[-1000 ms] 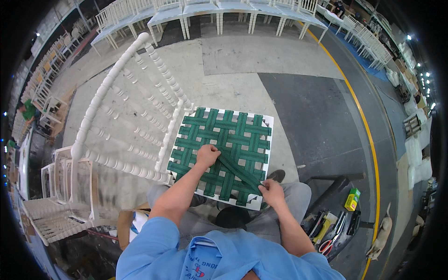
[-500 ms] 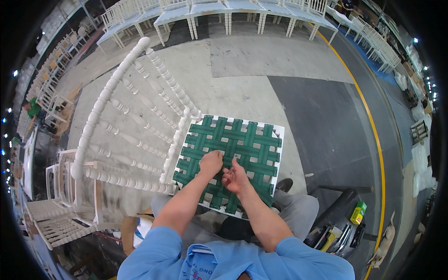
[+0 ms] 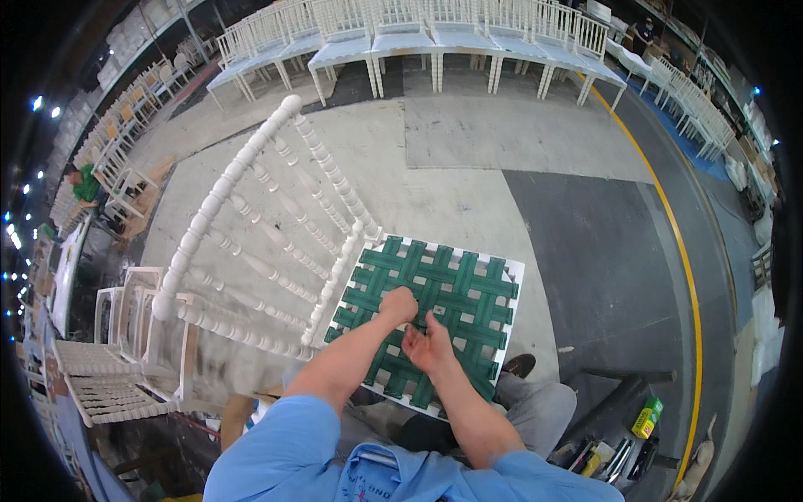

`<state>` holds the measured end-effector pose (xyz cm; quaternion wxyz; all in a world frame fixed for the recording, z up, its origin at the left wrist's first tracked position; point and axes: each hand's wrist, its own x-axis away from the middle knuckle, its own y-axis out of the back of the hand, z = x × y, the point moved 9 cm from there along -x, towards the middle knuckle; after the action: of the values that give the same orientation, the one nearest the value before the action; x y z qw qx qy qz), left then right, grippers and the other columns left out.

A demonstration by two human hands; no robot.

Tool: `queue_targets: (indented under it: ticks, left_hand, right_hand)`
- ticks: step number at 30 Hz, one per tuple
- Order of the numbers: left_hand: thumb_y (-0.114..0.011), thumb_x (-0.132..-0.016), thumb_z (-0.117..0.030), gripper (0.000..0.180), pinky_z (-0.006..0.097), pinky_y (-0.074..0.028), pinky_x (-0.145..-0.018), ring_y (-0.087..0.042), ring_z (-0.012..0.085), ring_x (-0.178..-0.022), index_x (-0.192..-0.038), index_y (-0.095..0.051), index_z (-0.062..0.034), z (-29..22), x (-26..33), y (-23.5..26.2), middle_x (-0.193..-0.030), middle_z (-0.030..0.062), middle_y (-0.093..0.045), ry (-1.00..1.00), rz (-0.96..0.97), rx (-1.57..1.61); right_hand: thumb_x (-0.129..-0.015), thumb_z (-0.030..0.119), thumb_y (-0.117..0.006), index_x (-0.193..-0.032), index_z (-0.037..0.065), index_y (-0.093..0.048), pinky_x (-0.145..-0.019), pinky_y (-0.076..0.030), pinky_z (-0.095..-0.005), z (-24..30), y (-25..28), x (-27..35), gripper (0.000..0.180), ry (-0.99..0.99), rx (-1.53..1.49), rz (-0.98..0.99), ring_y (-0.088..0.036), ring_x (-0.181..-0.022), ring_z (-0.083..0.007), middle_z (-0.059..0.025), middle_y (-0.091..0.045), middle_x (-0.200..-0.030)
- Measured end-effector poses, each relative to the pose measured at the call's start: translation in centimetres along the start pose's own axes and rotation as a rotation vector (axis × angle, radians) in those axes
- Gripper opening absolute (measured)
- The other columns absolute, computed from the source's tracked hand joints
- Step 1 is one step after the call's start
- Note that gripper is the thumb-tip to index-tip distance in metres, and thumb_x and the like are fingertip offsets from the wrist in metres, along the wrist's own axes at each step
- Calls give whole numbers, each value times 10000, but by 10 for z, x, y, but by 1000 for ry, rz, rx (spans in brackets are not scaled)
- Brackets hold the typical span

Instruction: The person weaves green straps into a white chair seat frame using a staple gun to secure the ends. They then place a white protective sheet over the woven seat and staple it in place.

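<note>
Over the green webbing point(image 3: 452, 274), my left hand point(image 3: 400, 307) is curled, any hold hidden; right hand point(image 3: 429, 345) has thumb and fingers apart.

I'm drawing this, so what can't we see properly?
In the head view:
Anything inside the left hand: the hand itself hides it.
Some green webbing: the right hand covers it.
The rest of the pale animal: lower edge cuts it off.
What the distant person in green does: too small.
</note>
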<state>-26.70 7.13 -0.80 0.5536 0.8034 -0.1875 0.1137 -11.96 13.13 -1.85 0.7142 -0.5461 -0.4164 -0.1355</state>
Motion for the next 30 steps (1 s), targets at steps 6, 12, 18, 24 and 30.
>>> queue_targets:
  ticks: [6,12,18,24,30]
  left_hand:
    - [-523,-1028,-290,363,506,-540,-696,-714,369,-765,-974,-713,15,44,38,193,-858,208,-728,-193,-665,293]
    - [-533,-1069,-249,281,341,-478,-590,-575,152,-600,-1072,-677,-7,-8,100,146,-653,53,-567,-291,211,630]
    - [-536,-1070,-237,273,310,-487,-624,-586,133,-657,-1163,-671,-19,-5,155,133,-733,39,-604,-322,119,689]
    - [-666,-989,-110,200,277,-482,-782,-599,115,-853,-1166,-677,-18,17,201,132,-873,0,-657,-413,-409,943]
    - [-658,-1018,-165,182,232,-425,-720,-532,48,-809,-1011,-719,6,41,187,107,-864,-36,-637,-195,-260,1423]
  right_hand:
    - [-1055,185,-623,-1417,25,-589,-643,-547,-298,20,42,110,397,330,1003,39,-655,-740,-144,-73,-683,-906]
    - [-956,8,-662,-1296,16,-649,-718,-555,-298,68,-88,156,340,1139,1322,268,-677,-836,-174,-78,-693,-977]
    - [-919,13,-667,-1150,34,-714,-833,-567,-397,49,-164,166,237,1371,1644,458,-702,-945,-323,-129,-716,-1053]
    - [-939,55,-669,-1090,30,-720,-828,-565,-397,31,-174,164,162,1284,1801,410,-710,-941,-326,-138,-725,-1020]
    - [-918,57,-703,-1053,33,-704,-805,-560,-400,22,-182,175,138,1310,1656,470,-699,-910,-328,-132,-717,-979]
